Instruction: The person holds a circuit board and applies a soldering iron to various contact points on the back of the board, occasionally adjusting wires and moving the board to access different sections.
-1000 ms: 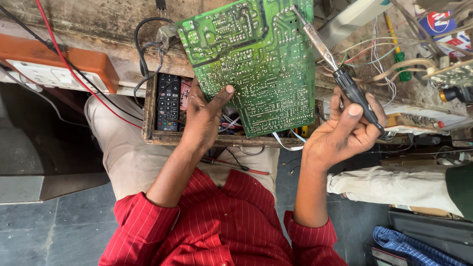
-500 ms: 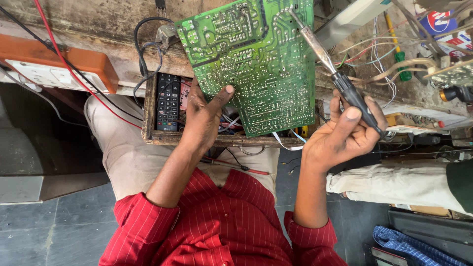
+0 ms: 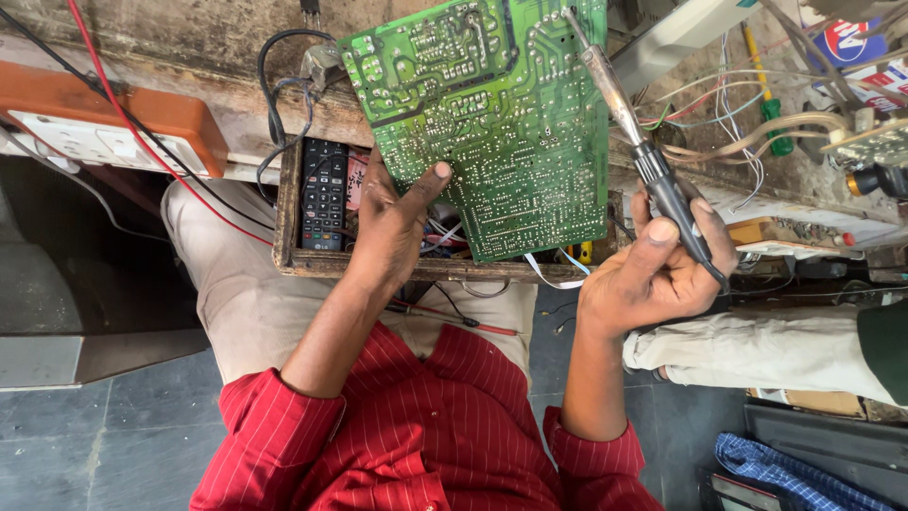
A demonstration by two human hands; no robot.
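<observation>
The green circuit board (image 3: 492, 123) is held at 12 o'clock by the left hand (image 3: 392, 222), thumb pressed on its solder side. It seems light, stiff but fragile; edges are best gripped. The right hand (image 3: 657, 274), at 3 o'clock, is closed around a soldering iron (image 3: 634, 132).

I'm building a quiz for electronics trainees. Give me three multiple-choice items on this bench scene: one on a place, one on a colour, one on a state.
1. Where does the black remote control lie?
A. in the wooden tray
B. on the floor
C. on top of the board

2. What colour is the circuit board?
A. blue
B. green
C. brown

3. How does the right hand stand?
A. open and empty
B. flat on the board
C. closed around the soldering iron

Answers: 1 A, the remote sits inside the tray, beside the left hand. 2 B, its solder side is green. 3 C, the fingers wrap the black handle, tip at the board's upper edge.
</observation>
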